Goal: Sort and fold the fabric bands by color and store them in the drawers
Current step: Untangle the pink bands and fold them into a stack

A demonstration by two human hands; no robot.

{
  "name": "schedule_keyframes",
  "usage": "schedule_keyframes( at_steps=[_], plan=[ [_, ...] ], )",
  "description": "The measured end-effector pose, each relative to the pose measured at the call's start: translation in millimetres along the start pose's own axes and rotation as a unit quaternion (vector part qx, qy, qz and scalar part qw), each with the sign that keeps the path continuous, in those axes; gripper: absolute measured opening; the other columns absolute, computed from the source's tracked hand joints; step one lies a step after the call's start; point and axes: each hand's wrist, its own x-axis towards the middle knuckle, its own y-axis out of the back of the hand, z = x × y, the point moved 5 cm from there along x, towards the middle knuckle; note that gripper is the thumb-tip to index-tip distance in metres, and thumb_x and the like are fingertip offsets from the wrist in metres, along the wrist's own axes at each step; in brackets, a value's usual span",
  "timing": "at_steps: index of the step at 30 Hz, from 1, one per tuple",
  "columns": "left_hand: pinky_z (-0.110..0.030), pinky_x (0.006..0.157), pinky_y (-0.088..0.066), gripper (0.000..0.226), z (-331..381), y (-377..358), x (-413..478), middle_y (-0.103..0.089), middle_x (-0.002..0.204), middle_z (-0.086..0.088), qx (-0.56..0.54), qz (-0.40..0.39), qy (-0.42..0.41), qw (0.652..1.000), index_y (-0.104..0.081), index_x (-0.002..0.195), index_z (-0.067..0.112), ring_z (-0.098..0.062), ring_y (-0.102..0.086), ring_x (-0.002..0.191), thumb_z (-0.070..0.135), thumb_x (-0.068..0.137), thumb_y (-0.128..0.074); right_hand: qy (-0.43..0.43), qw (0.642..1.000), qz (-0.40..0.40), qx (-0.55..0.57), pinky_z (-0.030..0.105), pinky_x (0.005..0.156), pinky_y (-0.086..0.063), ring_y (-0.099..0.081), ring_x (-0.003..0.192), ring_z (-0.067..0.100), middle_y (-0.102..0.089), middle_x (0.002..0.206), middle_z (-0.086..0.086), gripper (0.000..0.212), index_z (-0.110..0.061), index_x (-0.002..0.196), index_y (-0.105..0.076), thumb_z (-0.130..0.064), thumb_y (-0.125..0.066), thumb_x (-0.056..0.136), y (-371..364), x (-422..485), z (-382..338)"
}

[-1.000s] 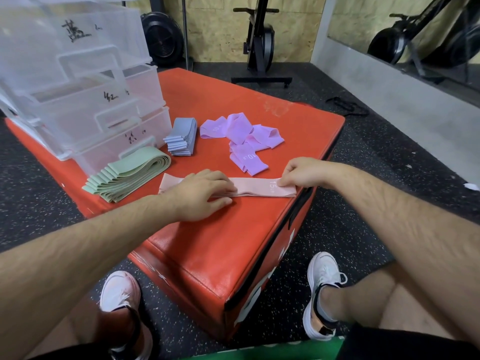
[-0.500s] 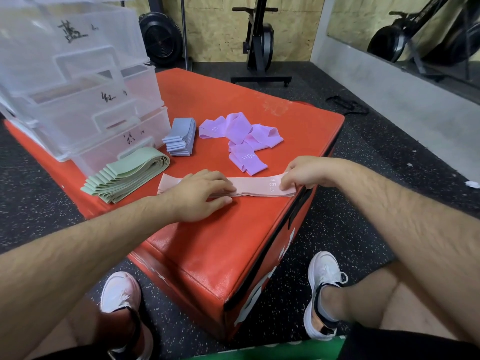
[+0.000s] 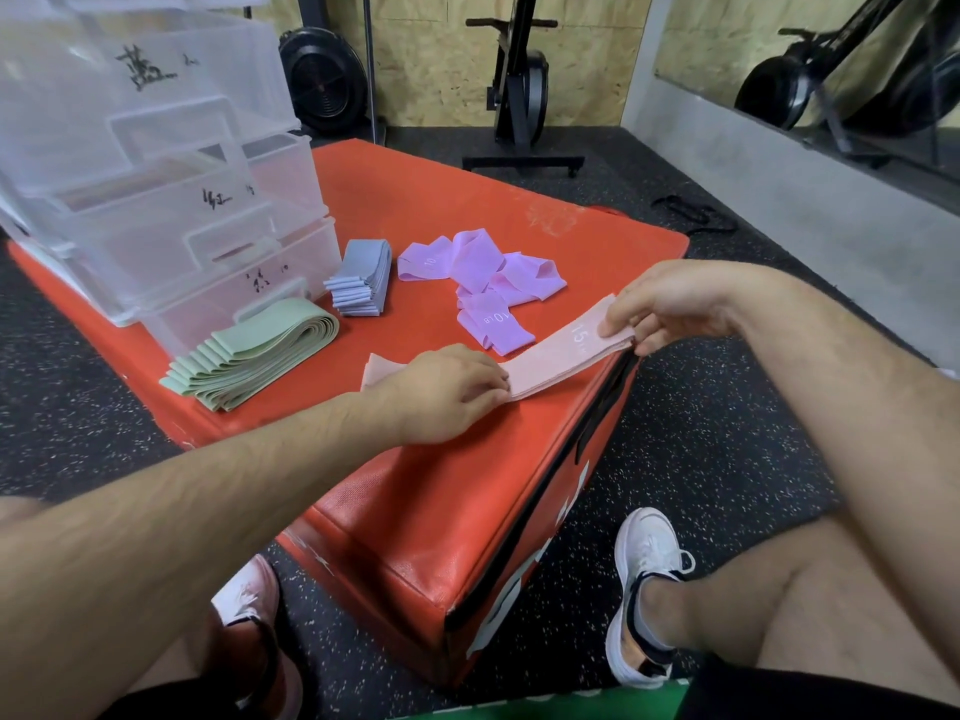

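The drawers (image 3: 156, 215) are stacked at the back left of the padded box (image 3: 441, 511). A long pile (image 3: 249, 350) is laid before them, a short pile (image 3: 361, 278) just right of them. Loose bands (image 3: 483, 272) are spread further right, and before those a single band (image 3: 561, 350), maybe lifted at its right end.

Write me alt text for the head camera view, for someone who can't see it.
A person's left hand presses a pink band flat on a red padded box while the right hand pinches its other end at the box's edge. Behind lie loose purple bands, a folded blue-grey stack and a folded green stack beside clear plastic drawers.
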Motion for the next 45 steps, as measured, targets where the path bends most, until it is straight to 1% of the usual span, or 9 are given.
schedule_keyframes(
  at_steps=[7,14,20,24,29,33,38,41,45],
  plan=[
    [-0.038,0.100,-0.044,0.034,-13,13,1,-0.066,0.119,0.019,0.020,-0.037,0.003,0.999,-0.069,0.113,0.032,-0.011,-0.053,0.113,0.049,0.094,-0.045,0.046,0.998,-0.012,0.029,0.028,0.068,-0.056,-0.068,0.087,0.019,-0.075,0.105,0.013,0.030,-0.003,0.110,-0.071,-0.007,-0.075,0.081,-25,7,-23],
    [-0.044,0.068,-0.051,0.030,-53,52,-43,-0.055,0.075,0.004,0.133,0.087,0.032,0.987,-0.067,0.068,0.020,-0.026,-0.054,0.070,0.036,0.083,-0.046,0.072,0.997,0.002,-0.014,0.033,0.080,-0.062,-0.072,0.072,0.016,-0.074,0.082,0.004,0.024,-0.008,0.101,-0.071,-0.009,-0.078,0.077,-85,24,-64],
    [-0.024,0.082,-0.046,0.010,-73,57,-75,-0.065,0.091,0.004,-0.003,0.061,0.127,0.990,-0.076,0.095,0.020,-0.014,-0.061,0.086,0.021,0.086,-0.071,0.086,0.996,-0.002,-0.039,0.029,0.080,-0.060,-0.066,0.075,0.017,-0.065,0.085,0.004,0.009,-0.011,0.087,-0.068,-0.009,-0.075,0.082,-143,34,-95],
    [-0.031,0.086,-0.052,0.024,-79,60,-81,-0.070,0.093,0.007,-0.106,0.077,0.205,0.970,-0.064,0.110,0.017,-0.012,-0.065,0.088,0.018,0.086,-0.069,0.094,0.994,0.007,-0.059,0.024,0.062,-0.059,-0.069,0.071,0.017,-0.066,0.079,0.004,0.007,-0.011,0.081,-0.068,-0.007,-0.074,0.080,-173,44,-109],
    [-0.042,0.081,-0.054,0.023,-83,65,-85,-0.067,0.088,-0.002,-0.220,0.145,0.249,0.932,-0.054,0.101,0.023,-0.022,-0.066,0.083,0.025,0.081,-0.045,0.090,0.989,-0.048,-0.111,0.023,0.063,-0.053,-0.073,0.082,0.016,-0.072,0.091,0.007,0.014,-0.012,0.086,-0.067,-0.025,-0.069,0.088,-198,51,-114],
    [-0.033,0.093,-0.042,0.023,-76,72,-77,-0.054,0.105,-0.001,-0.014,0.186,0.163,0.969,-0.063,0.100,0.021,-0.019,-0.053,0.096,0.030,0.084,-0.049,0.109,0.983,-0.083,-0.125,0.023,0.059,-0.055,-0.075,0.088,0.019,-0.074,0.107,0.012,0.021,0.001,0.110,-0.067,-0.006,-0.055,0.093,-186,47,-113],
    [-0.040,0.079,-0.048,0.034,-64,59,-59,-0.059,0.087,0.004,0.072,0.091,0.070,0.991,-0.067,0.091,0.020,-0.025,-0.058,0.086,0.041,0.083,-0.042,0.187,0.948,-0.091,-0.241,0.021,0.076,-0.054,-0.066,0.091,0.006,-0.075,0.110,-0.002,0.038,-0.020,0.114,-0.074,0.001,-0.061,0.085,-170,31,-97],
    [-0.044,0.081,-0.049,0.033,-62,54,-52,-0.057,0.089,0.012,0.100,0.061,0.090,0.989,-0.068,0.094,0.030,-0.022,-0.058,0.093,0.052,0.084,-0.046,0.216,0.937,-0.028,-0.271,0.017,0.085,-0.049,-0.065,0.096,0.004,-0.073,0.104,-0.013,0.033,-0.027,0.111,-0.075,-0.008,-0.059,0.089,-154,23,-88],
    [-0.039,0.086,-0.042,0.015,-62,57,-43,-0.060,0.096,0.011,0.107,0.085,0.113,0.984,-0.067,0.090,0.030,-0.021,-0.056,0.102,0.043,0.085,-0.065,0.228,0.912,0.118,-0.320,0.010,0.064,-0.039,-0.058,0.084,0.002,-0.063,0.089,-0.018,0.017,-0.020,0.099,-0.073,-0.015,-0.060,0.089,-121,16,-75]
  ],
)
